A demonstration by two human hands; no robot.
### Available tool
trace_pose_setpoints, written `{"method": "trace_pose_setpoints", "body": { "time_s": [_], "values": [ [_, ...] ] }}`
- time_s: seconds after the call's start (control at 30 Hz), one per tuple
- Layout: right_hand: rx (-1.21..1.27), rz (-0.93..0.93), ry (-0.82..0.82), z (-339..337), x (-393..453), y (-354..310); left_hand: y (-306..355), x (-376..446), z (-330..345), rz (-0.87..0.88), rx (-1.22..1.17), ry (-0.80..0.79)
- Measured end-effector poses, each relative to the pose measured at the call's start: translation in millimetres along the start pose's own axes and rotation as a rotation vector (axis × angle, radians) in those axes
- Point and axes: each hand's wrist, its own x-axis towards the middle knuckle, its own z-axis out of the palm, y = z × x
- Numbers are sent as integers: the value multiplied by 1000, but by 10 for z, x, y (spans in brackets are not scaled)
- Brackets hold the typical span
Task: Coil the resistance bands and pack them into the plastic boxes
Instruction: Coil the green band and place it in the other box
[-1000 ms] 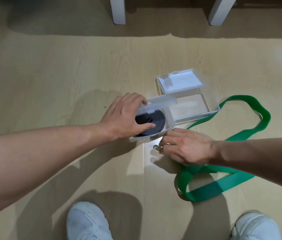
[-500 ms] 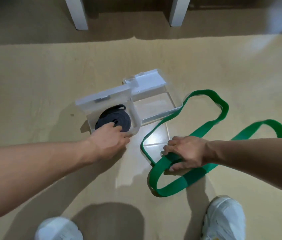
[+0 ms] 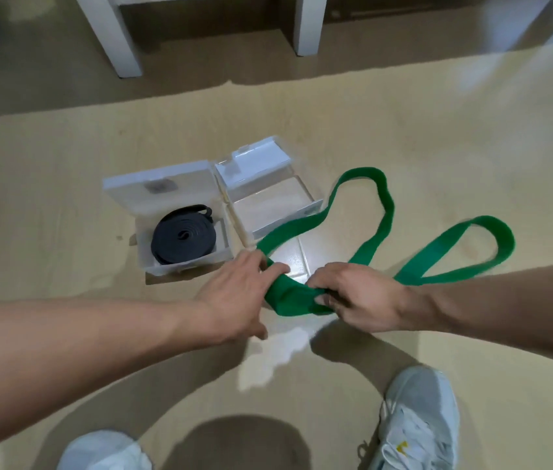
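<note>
The green resistance band (image 3: 363,228) looks to us light, limp and stretchy, likely to spring out of a coil, so we would pinch it flat at one folded end and roll from there. It sprawls in loops over the floor (image 3: 403,130) from frame centre to the right, one strand crossing the corner of the empty plastic box (image 3: 315,206), beside the box (image 3: 224,252) holding the coiled black band (image 3: 183,237). Our right hand (image 3: 363,296) is curled shut around the bunched near end, while our left hand (image 3: 237,296) has its fingers (image 3: 276,268) loosely spread, the tips resting on the same bunch without closing.
</note>
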Motion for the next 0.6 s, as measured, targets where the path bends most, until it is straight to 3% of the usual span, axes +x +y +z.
{"method": "trace_pose_setpoints", "body": {
  "time_s": [0.07,0.13,0.23,0.33,0.47,0.6],
  "values": [
    [60,-53,42,-153,-168,-167,68,-46,-132,113,-61,186],
    [129,-51,107,-336,-328,-323,142,-143,-350,191,-262,267],
    [283,79,285,-586,-483,-522,286,-361,-757,147,-553,267],
    [394,269,406,-844,-585,-717,402,-600,-1156,62,-639,315],
    [498,157,251,-1160,-753,-1049,562,-979,-1535,-58,-864,278],
    [244,164,241,-1237,-851,-1557,717,-1378,-1666,-113,-1002,226]
  ]
}}
